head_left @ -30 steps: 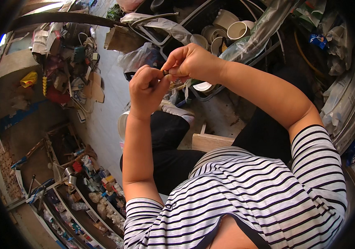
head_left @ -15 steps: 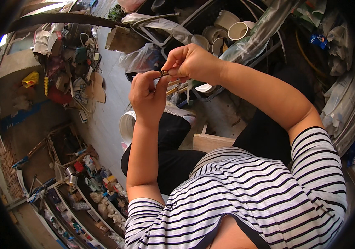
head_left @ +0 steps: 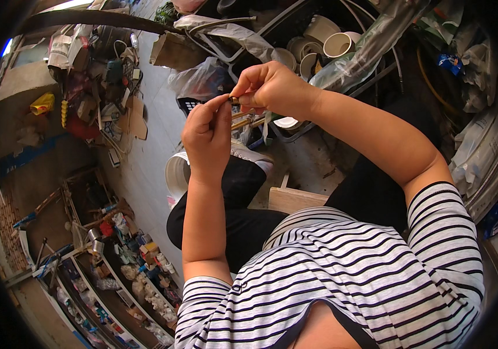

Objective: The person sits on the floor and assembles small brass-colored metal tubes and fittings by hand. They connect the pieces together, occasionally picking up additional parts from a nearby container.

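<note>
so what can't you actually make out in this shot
- Head view: the small brass-coloured part pinched between the left hand and right hand is mostly covered by the fingertips; its shape cannot be told.
- The thin brass-coloured rods below run behind both hands, so their ends are hidden.
- The shelves at lower left: items too small and bent by the fisheye rim.

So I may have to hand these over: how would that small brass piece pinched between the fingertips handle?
The small brass piece, pinched between left hand and right hand, looks metal, so probably stiff. It is tiny, so likely light and easy to fumble. Its rounded look suggests it may roll.
</note>
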